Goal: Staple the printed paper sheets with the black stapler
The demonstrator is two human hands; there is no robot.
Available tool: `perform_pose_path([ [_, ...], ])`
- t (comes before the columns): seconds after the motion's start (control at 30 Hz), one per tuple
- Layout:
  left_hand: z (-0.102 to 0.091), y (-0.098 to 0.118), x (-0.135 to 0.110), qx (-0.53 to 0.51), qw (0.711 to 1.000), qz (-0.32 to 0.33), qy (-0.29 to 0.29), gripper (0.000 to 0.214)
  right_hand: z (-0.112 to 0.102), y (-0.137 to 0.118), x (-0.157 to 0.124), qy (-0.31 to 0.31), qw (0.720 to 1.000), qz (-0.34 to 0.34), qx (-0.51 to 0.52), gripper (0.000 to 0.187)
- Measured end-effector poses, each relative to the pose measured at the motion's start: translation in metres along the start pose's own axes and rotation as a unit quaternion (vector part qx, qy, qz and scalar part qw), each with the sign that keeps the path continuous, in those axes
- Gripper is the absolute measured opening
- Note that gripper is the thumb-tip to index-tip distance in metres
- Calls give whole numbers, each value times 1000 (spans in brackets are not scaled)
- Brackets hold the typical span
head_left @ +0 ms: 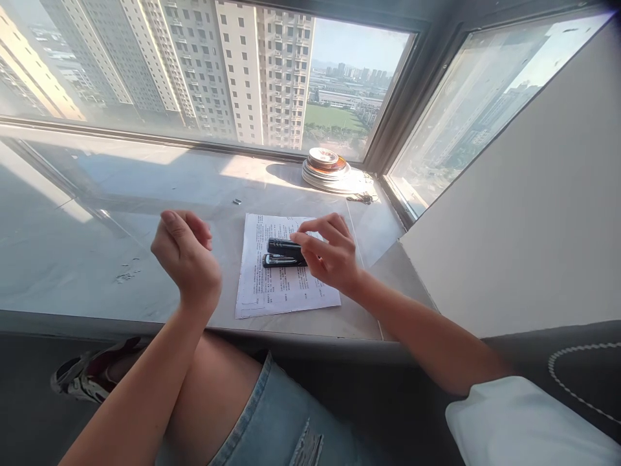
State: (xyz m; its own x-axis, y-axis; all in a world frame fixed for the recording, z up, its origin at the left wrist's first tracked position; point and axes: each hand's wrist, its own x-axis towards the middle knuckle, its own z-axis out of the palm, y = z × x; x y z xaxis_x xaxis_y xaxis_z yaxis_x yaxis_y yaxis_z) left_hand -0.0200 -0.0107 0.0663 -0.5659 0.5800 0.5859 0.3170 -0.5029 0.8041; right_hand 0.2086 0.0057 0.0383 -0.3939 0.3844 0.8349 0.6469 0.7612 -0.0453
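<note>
My left hand (185,252) is raised over the sill, left of the paper, with its fingers curled into the palm. Whatever it may hold is hidden. My right hand (332,249) is over the right end of a black stapler (280,261), its fingers bent with gaps between them. Whether a fingertip touches the stapler I cannot tell. The stapler lies on a printed sheet of paper (252,294), its jaws apart at the left and its right end hidden by my hand. A short strip, perhaps staples (237,201), lies beyond the paper's upper left corner.
Small loose bits like staples (129,270) lie scattered on the marble sill (72,259) at the left. A round stack of coiled tape or cable (326,171) stands by the window corner, with a small dark item (359,199) beside it. A white wall (514,194) bounds the right side.
</note>
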Motion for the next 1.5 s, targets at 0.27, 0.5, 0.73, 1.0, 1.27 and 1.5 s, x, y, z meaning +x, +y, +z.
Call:
perform_pose_path([
  [0.27,1,0,1,-11,1000,-17,-6,32,4,-4,6,17,996,73,52,21],
  [0.5,-2,-8,0,35,998,-26,-50,31,5,0,8,19,984,140,108,27],
  [0.73,2,-27,0,164,959,-87,-216,32,6,12,9,-14,967,243,75,23],
  [1.0,11,-34,-12,216,921,-89,-311,35,24,50,-5,-164,919,352,58,25],
  [1.27,17,-44,-19,155,910,-225,-313,41,25,39,-1,-175,925,327,86,29],
  [1.5,18,-50,-17,64,908,-356,-209,36,30,36,-3,-264,910,308,86,24],
])
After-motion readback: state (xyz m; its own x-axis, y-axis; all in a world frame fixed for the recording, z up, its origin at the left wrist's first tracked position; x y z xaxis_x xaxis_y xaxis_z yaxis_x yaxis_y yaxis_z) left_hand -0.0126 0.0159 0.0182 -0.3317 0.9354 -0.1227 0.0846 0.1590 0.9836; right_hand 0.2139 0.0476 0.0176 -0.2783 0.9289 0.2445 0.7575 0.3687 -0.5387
